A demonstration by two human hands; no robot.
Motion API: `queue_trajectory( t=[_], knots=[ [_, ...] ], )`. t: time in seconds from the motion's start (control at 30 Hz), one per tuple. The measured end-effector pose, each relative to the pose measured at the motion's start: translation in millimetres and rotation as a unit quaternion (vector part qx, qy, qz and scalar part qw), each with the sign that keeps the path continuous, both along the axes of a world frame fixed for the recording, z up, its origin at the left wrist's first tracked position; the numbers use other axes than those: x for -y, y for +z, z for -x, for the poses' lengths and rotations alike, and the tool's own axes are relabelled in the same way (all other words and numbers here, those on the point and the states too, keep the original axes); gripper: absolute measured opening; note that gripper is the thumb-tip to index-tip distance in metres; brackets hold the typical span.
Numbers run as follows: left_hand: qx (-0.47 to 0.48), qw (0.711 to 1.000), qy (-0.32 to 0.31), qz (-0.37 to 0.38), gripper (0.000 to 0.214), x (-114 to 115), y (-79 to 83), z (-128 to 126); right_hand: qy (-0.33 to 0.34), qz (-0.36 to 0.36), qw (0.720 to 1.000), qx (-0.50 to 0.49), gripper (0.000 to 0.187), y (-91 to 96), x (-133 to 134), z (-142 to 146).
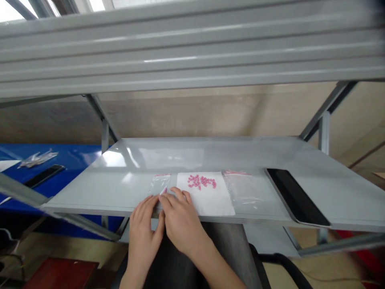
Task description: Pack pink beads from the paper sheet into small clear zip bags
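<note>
At the front edge of the grey-white shelf, my left hand (144, 228) and my right hand (181, 222) meet, fingertips together. Between them shows the end of a small white thing with a bit of pink (163, 191); my fingers cover most of it, so its kind is unclear. Just behind the fingers lies a clear zip bag (158, 182) with a red seal line. Right of my right hand is a white sheet of paper (215, 202) bearing many small round pink pieces (197, 181), loosely spread in two clusters.
A second, larger clear zip bag (243, 188) lies against the sheet's right side. Farther right rests a black-screened tablet (296, 196). A ribbed grey beam (192, 48) crosses above the shelf (234, 154). On a blue surface at left are a phone (45, 175) and clear packets (37, 159).
</note>
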State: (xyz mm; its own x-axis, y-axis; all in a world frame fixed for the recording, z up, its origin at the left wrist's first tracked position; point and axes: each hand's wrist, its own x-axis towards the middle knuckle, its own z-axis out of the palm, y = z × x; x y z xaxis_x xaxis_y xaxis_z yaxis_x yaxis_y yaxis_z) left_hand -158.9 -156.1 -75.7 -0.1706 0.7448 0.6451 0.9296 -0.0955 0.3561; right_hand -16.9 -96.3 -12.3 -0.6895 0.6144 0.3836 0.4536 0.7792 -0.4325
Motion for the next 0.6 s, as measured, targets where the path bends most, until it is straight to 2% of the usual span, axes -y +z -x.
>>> queue_trajectory(
  t=[0.1,0.2,0.33,0.43,0.5,0.53,0.6],
  knots=[
    [-0.025,0.999,-0.016,-0.029,0.032,2.8,-5.2,1.6,0.010,0.032,0.999,-0.016,0.033,0.5,8.4,-9.4],
    [-0.035,0.996,-0.018,-0.078,0.029,3.0,-10.1,1.4,0.049,0.106,0.987,-0.107,0.033,2.9,23.5,-26.4],
    [-0.005,0.990,-0.007,-0.141,0.027,3.0,-13.6,-0.1,0.120,0.257,0.926,-0.248,0.030,-6.1,42.0,-42.2],
    [0.040,0.983,-0.010,-0.180,0.025,6.1,-12.4,-4.3,0.063,0.374,0.888,-0.261,0.023,-24.6,48.9,-43.9],
    [0.091,0.973,0.005,-0.211,0.022,9.2,-11.4,-9.0,0.023,0.468,0.839,-0.278,0.023,-37.9,50.7,-41.8],
    [0.122,0.967,0.015,-0.224,0.021,10.7,-11.0,-11.8,0.020,0.521,0.800,-0.299,0.029,-43.5,51.2,-40.6],
    [0.189,0.952,0.027,-0.239,0.018,13.2,-9.6,-17.9,0.035,0.613,0.703,-0.358,0.046,-50.7,51.2,-39.1]
  ],
)
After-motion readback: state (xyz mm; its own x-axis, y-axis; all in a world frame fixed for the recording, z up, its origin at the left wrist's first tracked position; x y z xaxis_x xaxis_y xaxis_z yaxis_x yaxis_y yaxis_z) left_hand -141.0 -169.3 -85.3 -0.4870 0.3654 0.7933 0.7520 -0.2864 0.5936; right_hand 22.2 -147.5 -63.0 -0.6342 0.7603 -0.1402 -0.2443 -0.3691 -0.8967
